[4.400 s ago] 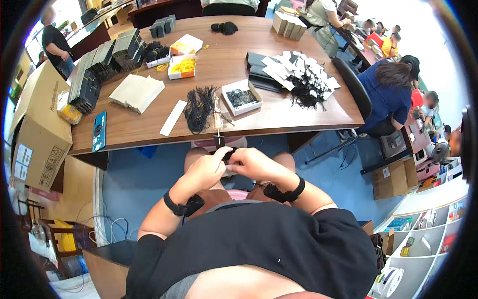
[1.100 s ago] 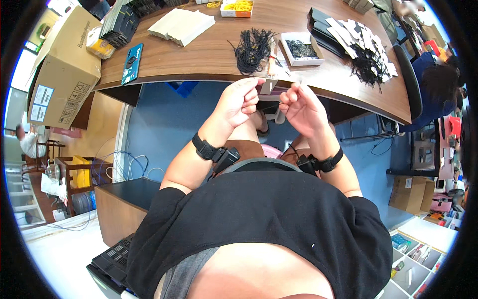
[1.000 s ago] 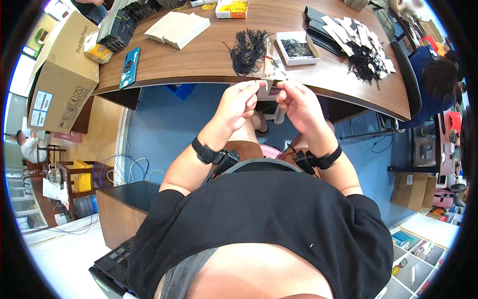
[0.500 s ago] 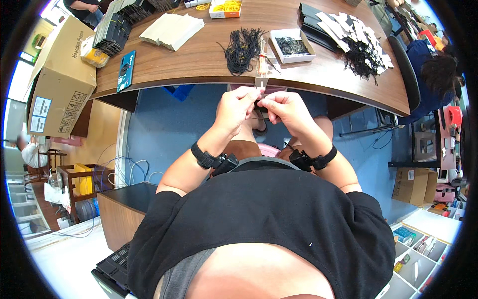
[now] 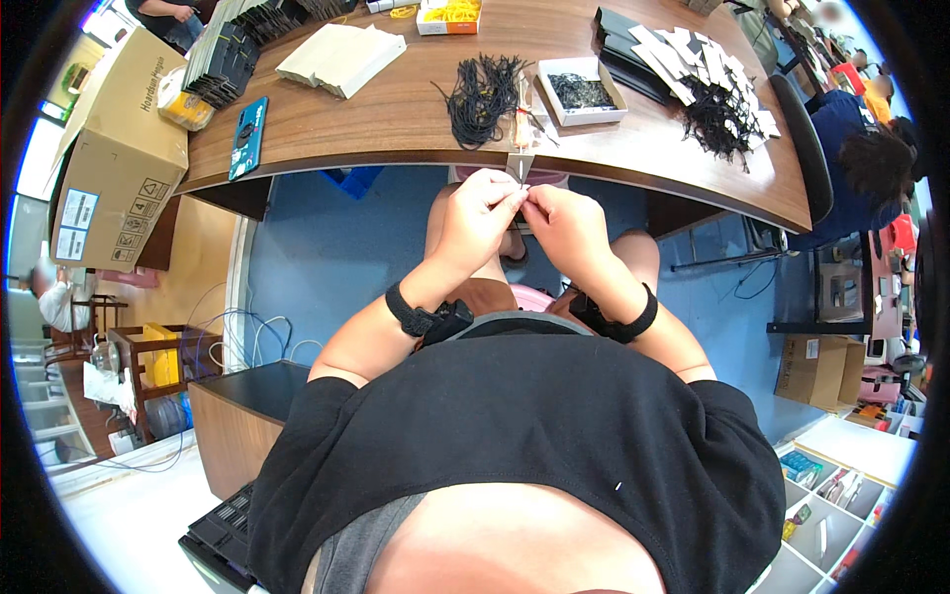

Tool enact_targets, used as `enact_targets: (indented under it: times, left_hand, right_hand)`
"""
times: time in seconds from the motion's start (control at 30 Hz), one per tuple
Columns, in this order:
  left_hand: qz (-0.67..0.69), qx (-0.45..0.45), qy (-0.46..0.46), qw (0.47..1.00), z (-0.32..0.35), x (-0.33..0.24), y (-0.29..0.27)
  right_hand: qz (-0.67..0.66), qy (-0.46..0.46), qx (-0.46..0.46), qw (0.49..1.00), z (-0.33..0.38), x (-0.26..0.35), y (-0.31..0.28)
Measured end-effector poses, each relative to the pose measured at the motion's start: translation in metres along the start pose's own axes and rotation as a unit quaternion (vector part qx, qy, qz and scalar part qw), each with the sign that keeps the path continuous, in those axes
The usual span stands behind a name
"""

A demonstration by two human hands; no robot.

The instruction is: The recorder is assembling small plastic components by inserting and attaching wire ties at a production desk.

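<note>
We hold a small pale tag (image 5: 521, 166) just below the desk (image 5: 396, 119) edge, above our lap. Left hand (image 5: 479, 210) and right hand (image 5: 564, 220) meet at it, fingers pressed together, pinching the tag's lower end; any cord there is too fine to see. To do this well, we judge: keep the tag upright and steady, work close to the fingertips.

On the desk: bundle of black cords (image 5: 482, 91), white tray (image 5: 582, 91), cream flat packets (image 5: 340, 57), blue phone (image 5: 247, 136). Brown carton (image 5: 117, 148) with white labels at left.
</note>
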State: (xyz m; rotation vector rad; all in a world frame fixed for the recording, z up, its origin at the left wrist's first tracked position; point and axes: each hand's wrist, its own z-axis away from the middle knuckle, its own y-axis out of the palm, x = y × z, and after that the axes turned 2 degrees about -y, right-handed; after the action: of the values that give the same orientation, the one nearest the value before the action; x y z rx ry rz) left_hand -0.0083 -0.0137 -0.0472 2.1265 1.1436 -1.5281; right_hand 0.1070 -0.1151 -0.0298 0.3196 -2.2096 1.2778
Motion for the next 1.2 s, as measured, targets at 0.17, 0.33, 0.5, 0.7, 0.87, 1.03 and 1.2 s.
enact_targets:
  times: [0.17, 0.33, 0.5, 0.7, 0.87, 1.03, 1.2]
  left_hand:
    - [-0.038, -0.048, 0.018, 0.998, -0.001, -0.003, -0.006]
    - [0.022, -0.015, -0.051, 0.998, 0.004, -0.011, -0.008]
    - [0.08, 0.022, -0.048, 0.995, 0.007, -0.013, -0.005]
    - [0.142, 0.065, -0.105, 0.982, 0.008, -0.012, -0.009]
    - [0.119, 0.109, -0.13, 0.978, 0.005, -0.013, -0.018]
    - [0.034, 0.071, -0.005, 0.997, -0.009, -0.014, -0.028]
    - [0.352, 0.087, -0.136, 0.922, -0.018, -0.022, -0.016]
  right_hand:
    - [-0.209, 0.067, -0.013, 0.976, -0.002, 0.0, -0.003]
    - [-0.437, 0.135, 0.041, 0.888, -0.014, -0.006, -0.008]
    - [-0.547, 0.16, 0.083, 0.817, -0.02, -0.005, -0.011]
    - [-0.571, 0.209, 0.141, 0.781, -0.026, -0.008, -0.016]
    - [-0.582, 0.215, 0.134, 0.773, -0.026, -0.007, -0.015]
    - [-0.515, 0.078, 0.02, 0.853, -0.022, 0.001, -0.013]
    - [-0.442, 0.002, -0.056, 0.895, -0.024, 0.006, -0.009]
